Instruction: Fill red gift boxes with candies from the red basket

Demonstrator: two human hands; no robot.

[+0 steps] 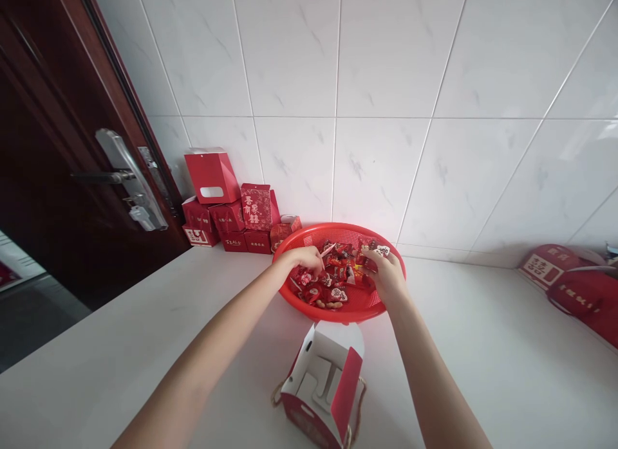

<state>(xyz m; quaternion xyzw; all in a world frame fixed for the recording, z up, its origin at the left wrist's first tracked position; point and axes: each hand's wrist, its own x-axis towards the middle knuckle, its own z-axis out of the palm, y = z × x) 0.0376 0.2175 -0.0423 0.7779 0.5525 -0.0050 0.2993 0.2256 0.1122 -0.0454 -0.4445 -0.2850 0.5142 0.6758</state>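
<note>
A red plastic basket [360, 314] holds many wrapped candies [339, 294] in red wrappers and a few peanuts [333, 304]. My left hand [308, 258] reaches over its left rim, fingers curled down among the candies; what lies between them is hidden. On the right side my right hand [387, 274] has thumb and fingers closed around a red wrapped candy [369, 243], partly covered by the hand. In front of the basket, between my forearms, stands an open gift box [311, 388], red outside and white inside, with rope handles. Its inside shows only bare folded flaps.
Several red gift boxes [212, 179] are stacked at the back left against the tiled wall [294, 63]. More red boxes [555, 275] lie at the right edge of the white table [203, 320]. A dark wooden door [53, 114] with a metal handle stands at left.
</note>
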